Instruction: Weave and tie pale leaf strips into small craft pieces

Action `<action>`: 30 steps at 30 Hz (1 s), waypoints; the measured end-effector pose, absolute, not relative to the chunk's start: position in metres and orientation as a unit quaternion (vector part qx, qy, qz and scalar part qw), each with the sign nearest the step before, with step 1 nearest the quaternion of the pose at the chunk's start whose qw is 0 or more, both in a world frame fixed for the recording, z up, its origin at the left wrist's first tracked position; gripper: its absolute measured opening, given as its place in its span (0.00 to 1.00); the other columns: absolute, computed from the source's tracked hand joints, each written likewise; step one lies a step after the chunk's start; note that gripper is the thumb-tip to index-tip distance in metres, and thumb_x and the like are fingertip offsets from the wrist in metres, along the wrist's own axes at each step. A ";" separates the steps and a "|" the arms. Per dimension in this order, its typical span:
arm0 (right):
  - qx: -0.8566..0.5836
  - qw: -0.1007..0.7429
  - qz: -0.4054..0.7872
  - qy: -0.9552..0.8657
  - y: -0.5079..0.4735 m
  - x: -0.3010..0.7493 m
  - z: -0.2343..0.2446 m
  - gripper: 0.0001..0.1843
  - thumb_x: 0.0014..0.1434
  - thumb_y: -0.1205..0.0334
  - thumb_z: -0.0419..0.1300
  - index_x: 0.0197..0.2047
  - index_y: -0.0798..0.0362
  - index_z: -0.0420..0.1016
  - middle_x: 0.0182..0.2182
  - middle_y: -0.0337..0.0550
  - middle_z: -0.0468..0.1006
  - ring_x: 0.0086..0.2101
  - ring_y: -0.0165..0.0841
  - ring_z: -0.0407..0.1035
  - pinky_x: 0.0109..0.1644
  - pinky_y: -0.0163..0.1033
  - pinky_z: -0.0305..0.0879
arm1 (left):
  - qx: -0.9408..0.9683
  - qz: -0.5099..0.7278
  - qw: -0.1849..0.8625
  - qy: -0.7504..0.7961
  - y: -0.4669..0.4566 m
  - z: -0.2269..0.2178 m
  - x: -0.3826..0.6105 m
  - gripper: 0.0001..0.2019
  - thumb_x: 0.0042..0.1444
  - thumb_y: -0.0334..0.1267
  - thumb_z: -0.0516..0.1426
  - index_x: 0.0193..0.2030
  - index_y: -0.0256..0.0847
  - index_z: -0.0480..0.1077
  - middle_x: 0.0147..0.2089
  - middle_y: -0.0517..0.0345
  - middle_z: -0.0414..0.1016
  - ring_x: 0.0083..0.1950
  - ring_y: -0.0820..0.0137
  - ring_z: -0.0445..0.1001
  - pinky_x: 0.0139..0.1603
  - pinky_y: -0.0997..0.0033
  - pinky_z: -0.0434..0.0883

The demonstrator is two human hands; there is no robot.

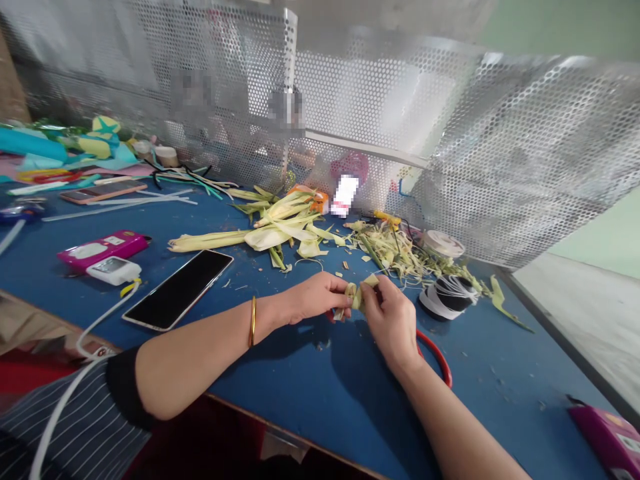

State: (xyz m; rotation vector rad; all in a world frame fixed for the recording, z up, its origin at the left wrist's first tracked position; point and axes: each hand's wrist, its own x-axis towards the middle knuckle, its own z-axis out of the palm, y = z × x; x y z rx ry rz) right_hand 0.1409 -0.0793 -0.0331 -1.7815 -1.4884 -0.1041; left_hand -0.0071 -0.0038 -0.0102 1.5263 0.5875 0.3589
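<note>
A small folded strip of pale green corn husk (357,297) is pinched between my two hands over the blue table (310,393). My left hand (316,297) grips its left end with thumb and fingers. On the other side, my right hand (393,317) holds the right end, fingers closed. A red loop handle (441,357), perhaps of scissors, lies partly hidden under my right hand. Whole corn husks (280,227) are piled beyond my hands. Husk scraps (387,247) lie in a heap to their right.
A black phone (179,290) and a purple device (105,250) lie at left. A black-and-white roll (449,297) stands at right, near a white roll (443,244). Colored sheets (65,147) are at far left. Perforated metal screen (370,87) borders the back; another purple device (607,437) sits front right.
</note>
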 end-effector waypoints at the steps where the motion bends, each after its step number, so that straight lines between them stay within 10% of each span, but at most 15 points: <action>1: -0.717 0.399 -0.035 -0.571 -0.078 0.142 -0.034 0.15 0.62 0.55 0.53 0.25 0.48 0.59 0.19 0.34 0.66 0.20 0.31 0.56 0.26 0.36 0.48 | 0.673 0.161 0.674 0.260 -0.004 -0.010 -0.007 0.09 0.50 0.40 0.62 0.24 0.38 0.71 0.24 0.59 0.73 0.25 0.74 0.68 0.29 0.73 0.66; 14: -0.736 0.418 0.048 -0.530 -0.073 0.141 -0.037 0.19 0.58 0.52 0.54 0.21 0.48 0.54 0.16 0.32 0.61 0.20 0.29 0.53 0.24 0.35 0.46 | 0.667 0.230 0.644 0.297 -0.011 -0.025 0.000 0.10 0.48 0.41 0.65 0.26 0.38 0.71 0.23 0.62 0.71 0.26 0.74 0.69 0.30 0.74 0.66; 24: -0.645 0.502 0.258 -0.516 -0.074 0.154 -0.025 0.21 0.55 0.45 0.62 0.44 0.52 0.72 0.17 0.31 0.68 0.19 0.29 0.59 0.23 0.34 0.52 | 0.521 0.304 0.679 0.419 -0.001 -0.013 0.001 0.07 0.51 0.31 0.64 0.35 0.37 0.70 0.23 0.60 0.75 0.24 0.74 0.74 0.24 0.77 0.65; 30: -0.547 0.574 0.345 -0.503 -0.079 0.155 -0.012 0.14 0.53 0.51 0.67 0.34 0.53 0.78 0.22 0.36 0.71 0.22 0.28 0.63 0.29 0.36 0.59 | 0.544 0.304 0.665 0.412 0.002 -0.012 -0.002 0.07 0.51 0.32 0.66 0.31 0.38 0.70 0.21 0.62 0.74 0.22 0.75 0.72 0.24 0.77 0.65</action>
